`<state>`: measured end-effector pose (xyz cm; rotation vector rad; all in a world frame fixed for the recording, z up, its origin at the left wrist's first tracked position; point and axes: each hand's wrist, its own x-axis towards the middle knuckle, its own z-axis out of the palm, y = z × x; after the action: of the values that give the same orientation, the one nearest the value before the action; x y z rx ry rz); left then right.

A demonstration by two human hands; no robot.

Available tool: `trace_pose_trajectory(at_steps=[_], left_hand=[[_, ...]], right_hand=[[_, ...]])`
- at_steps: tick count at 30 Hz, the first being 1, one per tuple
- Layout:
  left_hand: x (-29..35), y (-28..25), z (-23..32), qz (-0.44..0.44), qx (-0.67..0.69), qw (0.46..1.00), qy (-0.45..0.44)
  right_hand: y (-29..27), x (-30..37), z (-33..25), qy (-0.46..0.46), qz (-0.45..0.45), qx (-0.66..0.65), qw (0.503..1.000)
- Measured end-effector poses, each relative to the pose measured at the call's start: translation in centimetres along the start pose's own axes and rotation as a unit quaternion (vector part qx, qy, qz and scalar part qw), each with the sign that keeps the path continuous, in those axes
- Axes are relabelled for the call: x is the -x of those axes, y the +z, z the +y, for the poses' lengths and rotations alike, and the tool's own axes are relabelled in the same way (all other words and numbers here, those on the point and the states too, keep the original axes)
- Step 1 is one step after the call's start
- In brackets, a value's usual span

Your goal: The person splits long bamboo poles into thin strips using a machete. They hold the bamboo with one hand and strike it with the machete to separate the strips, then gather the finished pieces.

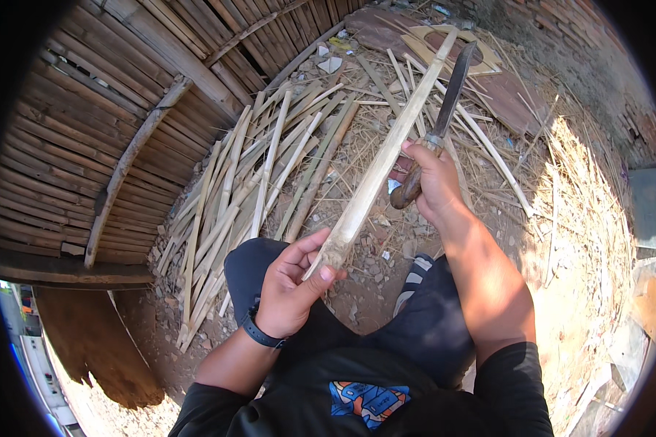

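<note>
A long pale bamboo strip (383,164) slants from near my lap up toward the far right. Its near end, with a rough brownish node, is gripped in my left hand (295,280), thumb on top. My right hand (436,178) is closed round the brown wooden handle of a large knife (455,91). The dark blade points away from me, just right of the strip. My right thumb and fingers also meet the strip partway along, where the exact contact is partly hidden.
Many split bamboo strips (270,164) lie heaped on the ground at left, beside a bamboo slat wall (73,167). Thin shavings (590,211) cover the ground at right. A brown board (514,105) with a pale frame (481,62) lies at the far side, near a brick wall (561,36).
</note>
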<state>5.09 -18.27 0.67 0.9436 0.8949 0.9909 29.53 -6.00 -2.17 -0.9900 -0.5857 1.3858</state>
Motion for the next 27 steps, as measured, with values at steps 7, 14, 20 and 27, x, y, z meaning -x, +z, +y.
trace_pose_trajectory(at_steps=[7, 14, 20, 27], left_hand=[[0.0, -0.4, -0.5, -0.027, -0.039, 0.999, -0.009], [-0.1, 0.2, -5.3, -0.093, -0.168, 0.981, -0.015], [-1.6, -0.5, -2.5, -0.168, -0.393, 0.904, -0.017], [-11.1, -3.2, 6.1, -0.001, -0.272, 0.953, 0.131]], right_hand=[[-1.1, -1.0, 2.3, -0.048, 0.021, 0.054, 0.997], [-2.2, -2.3, 2.1, -0.114, 0.043, 0.209, 0.97], [-1.0, -0.8, -0.1, -0.099, -0.08, 0.197, 0.972], [-0.7, 0.1, -0.4, -0.044, -0.194, 0.197, 0.96]])
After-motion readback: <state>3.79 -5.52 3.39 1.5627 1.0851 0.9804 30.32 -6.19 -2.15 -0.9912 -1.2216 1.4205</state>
